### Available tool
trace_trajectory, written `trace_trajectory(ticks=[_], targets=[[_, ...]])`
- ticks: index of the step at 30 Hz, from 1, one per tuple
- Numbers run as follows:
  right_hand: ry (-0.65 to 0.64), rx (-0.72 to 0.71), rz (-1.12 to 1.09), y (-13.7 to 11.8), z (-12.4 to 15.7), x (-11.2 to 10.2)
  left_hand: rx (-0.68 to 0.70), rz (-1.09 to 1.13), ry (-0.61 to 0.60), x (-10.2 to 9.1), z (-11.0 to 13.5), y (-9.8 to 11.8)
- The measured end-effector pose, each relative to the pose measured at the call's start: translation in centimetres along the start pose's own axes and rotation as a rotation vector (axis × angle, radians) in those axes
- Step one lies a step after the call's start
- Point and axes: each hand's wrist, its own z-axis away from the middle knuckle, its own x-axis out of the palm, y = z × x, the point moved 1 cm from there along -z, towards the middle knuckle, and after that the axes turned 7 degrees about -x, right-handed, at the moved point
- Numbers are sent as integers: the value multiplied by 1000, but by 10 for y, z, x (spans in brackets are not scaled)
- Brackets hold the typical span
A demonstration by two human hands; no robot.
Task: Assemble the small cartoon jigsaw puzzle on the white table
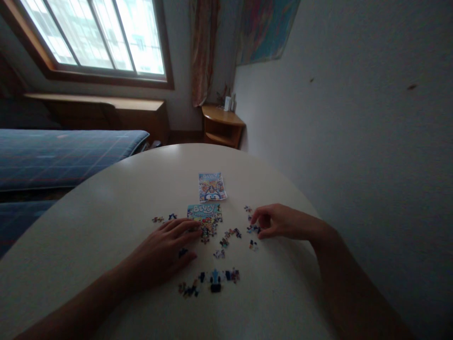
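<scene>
My left hand (166,252) lies flat on the round white table (116,198), fingers stretched out and touching the left edge of a partly built colourful jigsaw (205,218). My right hand (279,222) rests to the right, its fingers curled in a pinch over a few loose puzzle pieces (253,230); what it pinches is too small to see. A small picture card (211,186) lies just beyond the jigsaw. More loose pieces (212,278) are scattered in front of my hands.
A white wall (354,118) runs close along the table's right side. A bed with a blue plaid cover (53,156) stands to the left, under a window (95,35). A wooden corner shelf (221,125) stands at the back.
</scene>
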Motion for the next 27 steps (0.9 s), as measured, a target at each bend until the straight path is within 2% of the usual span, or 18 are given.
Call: trace_trajectory(ticks=[8, 16, 21, 27], targets=[[36, -48, 39, -2, -9, 8, 14, 8, 20, 0, -1, 0], [14, -88, 68, -2, -14, 10, 12, 5, 14, -1, 0, 2], [103, -99, 68, 4, -18, 8, 8, -40, -5, -1, 0, 1], [122, -123, 9, 6, -18, 3, 1, -41, -7, 2, 1, -2]])
